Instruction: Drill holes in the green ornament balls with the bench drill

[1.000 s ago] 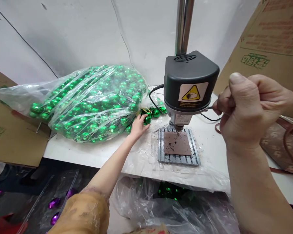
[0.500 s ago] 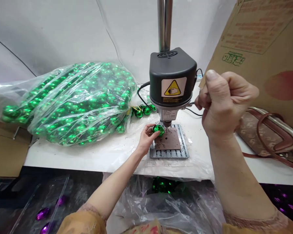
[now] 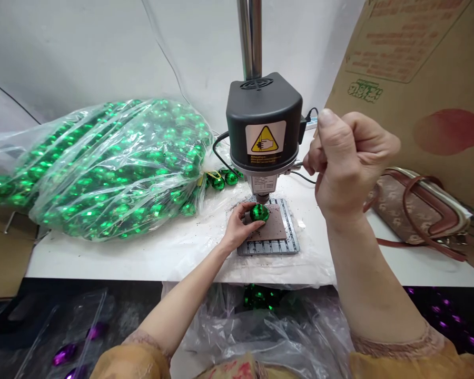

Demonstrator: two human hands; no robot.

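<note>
Between the thumb and fingers of my left hand is a shiny green faceted ball. It sits under the chuck of a small black bench drill press, over a brown board on the slotted metal base. The drill bit itself is hidden behind the ball. My right hand is raised at the machine's right side, its fingers closed around the feed lever; only a short piece of the lever shows.
A clear bag of green balls fills the left of the white table. A brown handbag and a large cardboard box stand right. Plastic sheeting with green balls hangs below the edge. Purple balls lie lower left.
My left hand has brought the green ball from the chuck's left side to beneath it, over the board. My right hand keeps its hold on the lever. The whole view has shifted slightly.
</note>
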